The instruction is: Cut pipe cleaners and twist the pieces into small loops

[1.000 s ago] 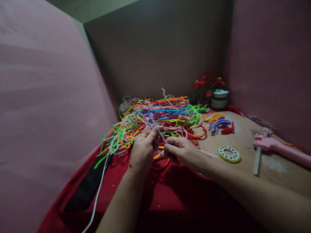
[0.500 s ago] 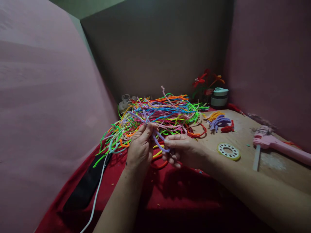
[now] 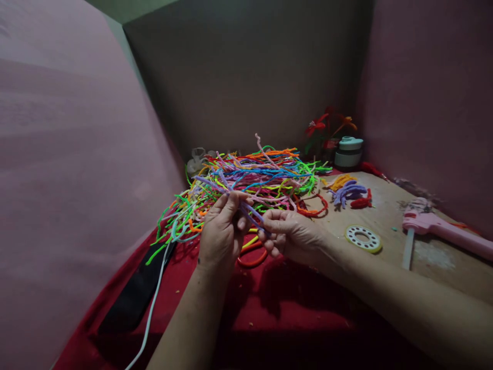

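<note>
We hold a lilac pipe cleaner between our two hands, just in front of the big heap of coloured pipe cleaners, which we take as our landmark. Our left hand pinches the strand with thumb and fingertips near the heap's front edge, and our right hand is clamped on its other end a little to the right and nearer to us, so the two hands sit close together with only a short stretch of strand between them. The strand's long axis runs on a slant, from up-left by the heap down to the right. Farther lilac lengths trail from our left hand back into the heap, and we cannot tell whether they belong to the same strand or to another. Neither hand is clearly nearer the strand, since both grip it; the left is nearer the heap. Below the hands, on the red cloth, lies an orange loop, partly covered by our fingers. Right of the heap, on the bare surface, lie a small bundle of yellow, lilac and red pieces, a ringed disc and a pink glue gun, cut off at the frame's edge. Behind the heap to the right stand a small round container and red flowers, dim and hard to make out. A white cable runs from the heap's left side towards us.
</note>
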A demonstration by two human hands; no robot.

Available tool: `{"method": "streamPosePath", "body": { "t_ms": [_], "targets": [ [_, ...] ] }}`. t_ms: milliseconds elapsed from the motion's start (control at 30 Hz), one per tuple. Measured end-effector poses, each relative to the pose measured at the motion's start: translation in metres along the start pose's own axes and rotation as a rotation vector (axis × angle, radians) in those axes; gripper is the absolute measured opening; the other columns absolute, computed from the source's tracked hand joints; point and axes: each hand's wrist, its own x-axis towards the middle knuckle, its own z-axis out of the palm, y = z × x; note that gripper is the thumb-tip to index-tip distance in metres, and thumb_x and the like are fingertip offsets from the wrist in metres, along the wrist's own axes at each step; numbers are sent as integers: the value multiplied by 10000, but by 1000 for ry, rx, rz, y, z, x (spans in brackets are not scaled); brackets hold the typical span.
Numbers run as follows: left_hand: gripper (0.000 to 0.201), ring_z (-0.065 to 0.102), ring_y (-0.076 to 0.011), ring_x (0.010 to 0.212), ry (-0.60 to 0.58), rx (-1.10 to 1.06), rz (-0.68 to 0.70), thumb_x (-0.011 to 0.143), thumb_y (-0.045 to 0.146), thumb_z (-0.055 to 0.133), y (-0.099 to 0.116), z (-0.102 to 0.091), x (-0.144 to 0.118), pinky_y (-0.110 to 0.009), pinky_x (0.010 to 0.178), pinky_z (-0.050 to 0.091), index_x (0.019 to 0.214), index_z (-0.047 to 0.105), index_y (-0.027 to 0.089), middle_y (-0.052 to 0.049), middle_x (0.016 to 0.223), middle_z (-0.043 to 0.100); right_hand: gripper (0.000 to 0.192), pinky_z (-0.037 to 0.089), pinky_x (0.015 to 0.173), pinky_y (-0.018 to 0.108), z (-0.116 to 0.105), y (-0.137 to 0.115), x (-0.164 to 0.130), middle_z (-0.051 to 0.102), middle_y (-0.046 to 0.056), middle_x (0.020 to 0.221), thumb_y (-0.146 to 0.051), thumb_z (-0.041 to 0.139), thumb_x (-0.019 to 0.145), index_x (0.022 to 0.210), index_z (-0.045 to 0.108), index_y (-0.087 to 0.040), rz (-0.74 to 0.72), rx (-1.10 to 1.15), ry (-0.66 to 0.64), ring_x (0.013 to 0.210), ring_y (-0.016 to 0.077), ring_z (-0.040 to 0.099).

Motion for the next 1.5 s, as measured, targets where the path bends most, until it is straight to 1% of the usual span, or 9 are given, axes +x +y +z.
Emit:
{"method": "streamPosePath", "body": {
  "t_ms": [300, 433, 600, 833, 1000, 1133, 1267, 1400, 1500],
  "targets": [
    [156, 348, -12, 383, 52, 37, 18, 707, 280, 711, 4, 7, -6, -139, 371, 299, 734, 669, 132, 61, 497, 444, 269, 308, 381, 155, 3, 2, 1, 567, -43, 570, -214, 779, 624, 812, 599, -146, -23, -24, 136, 424, 41, 465],
    [147, 333, -11, 381, 50, 67, 53, 710, 274, 707, 4, 7, -7, -139, 364, 297, 735, 679, 131, 60, 501, 428, 232, 327, 372, 162, 8, -1, -1, 563, -28, 544, -214, 783, 605, 720, 605, -119, 62, -71, 178, 424, 51, 492],
    [164, 344, -34, 384, 44, 75, 95, 716, 308, 700, 3, 5, -6, -158, 382, 324, 727, 673, 147, 65, 445, 388, 225, 331, 346, 164, 10, -4, -1, 572, -25, 528, -209, 778, 587, 670, 591, -118, 31, -107, 202, 404, 58, 504],
    [214, 361, -18, 405, -116, 331, -153, 693, 331, 716, 2, -1, -6, -138, 394, 273, 734, 666, 126, 45, 493, 454, 303, 315, 313, 161, 8, -5, -2, 553, -35, 489, -289, 812, 547, 651, 585, -117, -81, -163, 260, 358, 51, 467],
    [197, 354, -32, 409, -52, 386, -50, 763, 319, 646, 3, -3, -4, -150, 398, 270, 724, 653, 126, 49, 462, 411, 205, 361, 353, 164, 5, -9, -3, 612, 25, 560, -285, 632, 772, 685, 603, -102, 21, -80, 168, 410, 72, 528],
    [192, 352, -37, 414, -69, 319, -61, 772, 323, 635, 2, -5, -3, -154, 402, 275, 754, 652, 133, 55, 464, 392, 296, 370, 360, 169, 1, -9, -3, 619, 54, 581, -250, 433, 882, 755, 634, -72, 176, 30, 63, 434, 84, 549],
    [195, 369, -36, 419, -76, 388, -29, 766, 328, 642, 1, -4, -4, -152, 399, 269, 727, 648, 136, 40, 484, 443, 189, 340, 356, 154, 0, -6, -2, 591, 28, 559, -221, 512, 830, 748, 620, -90, 186, 24, 32, 440, 74, 530],
    [208, 350, -36, 392, -64, 456, -54, 724, 336, 676, 2, -2, -6, -160, 383, 260, 691, 643, 134, 46, 461, 436, 165, 314, 361, 170, 2, -4, -2, 562, 2, 558, -274, 602, 772, 719, 587, -118, 85, -150, 85, 434, 70, 491],
    [233, 340, -31, 390, 16, 542, -48, 684, 310, 704, 0, -3, -6, -159, 375, 248, 587, 609, 121, 45, 449, 435, 205, 298, 417, 202, 8, -6, -4, 507, -20, 526, -275, 591, 774, 623, 539, -147, -121, -579, 217, 435, 65, 423]
  ]
}}
